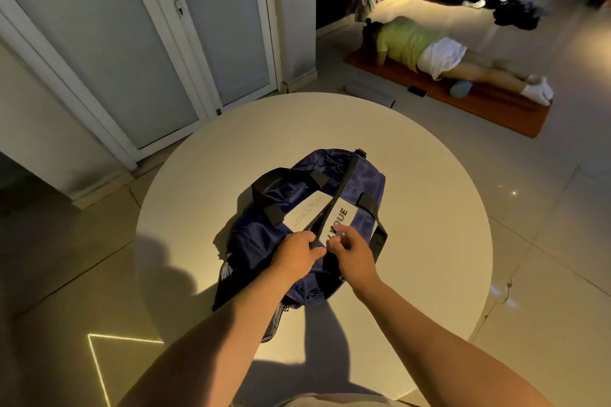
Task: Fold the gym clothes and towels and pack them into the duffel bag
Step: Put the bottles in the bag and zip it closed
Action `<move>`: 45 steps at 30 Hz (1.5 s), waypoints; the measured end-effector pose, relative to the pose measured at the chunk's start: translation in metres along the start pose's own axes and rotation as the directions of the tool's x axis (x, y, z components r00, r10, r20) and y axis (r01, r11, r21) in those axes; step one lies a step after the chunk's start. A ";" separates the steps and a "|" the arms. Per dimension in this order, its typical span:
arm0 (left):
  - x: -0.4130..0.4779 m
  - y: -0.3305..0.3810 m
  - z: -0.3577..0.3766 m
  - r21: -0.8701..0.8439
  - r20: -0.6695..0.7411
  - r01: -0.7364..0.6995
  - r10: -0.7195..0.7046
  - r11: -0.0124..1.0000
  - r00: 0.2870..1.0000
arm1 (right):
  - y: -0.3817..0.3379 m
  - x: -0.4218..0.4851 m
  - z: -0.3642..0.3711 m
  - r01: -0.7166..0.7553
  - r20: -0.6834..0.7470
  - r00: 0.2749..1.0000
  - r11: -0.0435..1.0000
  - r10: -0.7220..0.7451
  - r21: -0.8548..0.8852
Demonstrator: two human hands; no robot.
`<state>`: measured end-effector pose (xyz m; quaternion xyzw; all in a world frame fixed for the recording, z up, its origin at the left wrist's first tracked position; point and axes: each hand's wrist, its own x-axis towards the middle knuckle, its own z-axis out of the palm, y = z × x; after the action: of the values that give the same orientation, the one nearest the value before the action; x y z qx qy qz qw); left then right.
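Observation:
A navy duffel bag [360, 180] with black handles lies on the round white table [413, 208]. Its top zipper is partly apart, and a white item with dark lettering [340, 218] shows through the gap. My left hand [297, 253] grips the bag's fabric at the near end of the zipper. My right hand [352, 249] pinches something small at the zipper line, likely the zipper pull. No loose clothes or towels lie on the table.
A person lies face down on an orange mat [496, 112] on the floor at the far right. White doors [198, 43] stand at the back left. Dark clothes [515, 10] are piled on the floor at the far right.

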<state>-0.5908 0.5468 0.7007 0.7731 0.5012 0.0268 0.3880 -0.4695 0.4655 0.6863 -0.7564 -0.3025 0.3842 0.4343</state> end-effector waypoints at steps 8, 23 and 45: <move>-0.014 0.016 -0.034 0.151 -0.151 -0.227 0.249 0.962 0.957 | -0.032 0.005 0.019 -0.005 0.017 1.000 0.995 0.003 0.101; -0.017 -0.034 -0.026 0.214 -0.308 -0.064 0.130 0.975 0.942 | -0.034 -0.003 0.034 -0.040 0.041 0.998 0.959 0.054 -0.280; 0.057 0.036 0.006 -0.045 0.034 0.040 -0.039 0.998 0.999 | -0.034 0.051 -0.036 0.061 0.078 0.996 0.934 -0.035 -0.351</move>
<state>-0.5327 0.5819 0.6995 0.7543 0.5090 0.0177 0.4143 -0.4163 0.5057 0.7118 -0.8005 -0.4002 0.3394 0.2898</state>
